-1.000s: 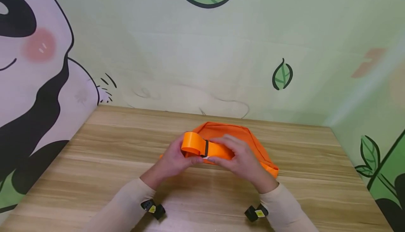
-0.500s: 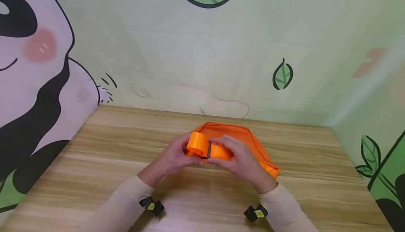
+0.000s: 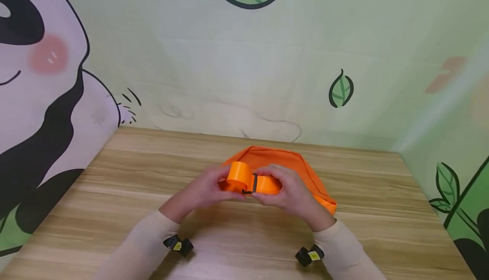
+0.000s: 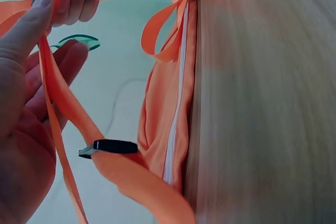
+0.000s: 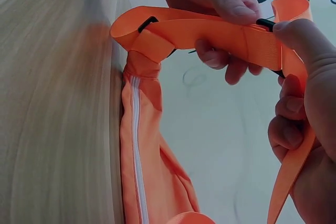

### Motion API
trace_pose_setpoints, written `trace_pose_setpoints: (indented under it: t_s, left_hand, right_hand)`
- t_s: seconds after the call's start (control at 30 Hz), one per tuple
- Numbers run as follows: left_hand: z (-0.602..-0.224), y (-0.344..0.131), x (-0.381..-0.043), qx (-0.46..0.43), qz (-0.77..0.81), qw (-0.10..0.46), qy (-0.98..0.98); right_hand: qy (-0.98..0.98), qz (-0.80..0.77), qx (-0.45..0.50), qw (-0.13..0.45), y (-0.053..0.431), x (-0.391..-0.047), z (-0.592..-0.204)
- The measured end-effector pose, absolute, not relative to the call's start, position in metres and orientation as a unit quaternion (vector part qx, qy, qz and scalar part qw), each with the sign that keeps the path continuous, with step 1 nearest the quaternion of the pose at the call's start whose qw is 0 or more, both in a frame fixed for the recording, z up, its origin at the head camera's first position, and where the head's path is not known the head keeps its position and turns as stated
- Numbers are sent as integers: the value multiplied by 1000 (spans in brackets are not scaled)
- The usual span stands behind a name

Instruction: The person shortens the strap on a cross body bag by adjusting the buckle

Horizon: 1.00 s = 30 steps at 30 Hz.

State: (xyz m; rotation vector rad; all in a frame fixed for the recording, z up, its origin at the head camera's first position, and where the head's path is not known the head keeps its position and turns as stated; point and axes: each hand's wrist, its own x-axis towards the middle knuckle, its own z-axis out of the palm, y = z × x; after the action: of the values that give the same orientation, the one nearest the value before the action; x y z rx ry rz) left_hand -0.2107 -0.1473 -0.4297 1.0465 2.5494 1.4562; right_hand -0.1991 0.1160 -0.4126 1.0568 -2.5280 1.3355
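Note:
An orange waist bag (image 3: 275, 158) with a white zipper (image 5: 137, 145) lies on the table. Its orange strap (image 3: 267, 184) is raised in front of it and runs through a black slider (image 3: 255, 183). My left hand (image 3: 208, 189) pinches the strap left of the slider, thumb on the near side and fingers behind. At the slider, my right hand (image 3: 288, 195) grips the strap between thumb and fingers. A loop of strap (image 3: 238, 174) stands up between the hands. A second black slider (image 4: 113, 146) sits farther along the strap in the left wrist view.
The wooden table (image 3: 382, 212) reaches back to a pale green wall (image 3: 191, 59) with printed leaves and a panda. Another strap loop (image 3: 326, 204) sticks out at the bag's right end. Small black cameras (image 3: 178, 245) sit on both wrists.
The strap loop and slider have shifted slightly right and down. My left wrist has moved a little to the left, while the right hand has barely moved. Both hands still hold the strap.

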Motion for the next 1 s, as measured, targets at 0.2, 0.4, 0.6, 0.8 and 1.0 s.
trace_pose_setpoints:
  t_s: [0.2,0.4,0.6,0.8,1.0]
  left_hand:
    - [-427,-152,-210,351,420,-7,837]
    - [-426,-163,-209,328,380,-1,865]
    - [-429,-185,-209,292,380,16,878]
    - [-431,-215,-206,272,382,10,883]
    - [-432,-236,-201,268,382,-3,884]
  right_hand:
    - [-829,441,342,35,117,-200,-414]
    - [-827,459,324,21,121,-201,-416]
    - [-823,479,306,16,129,-204,-419]
    - [-821,489,294,12,135,-204,-418]
    - [-815,501,292,-1,139,-205,-418]
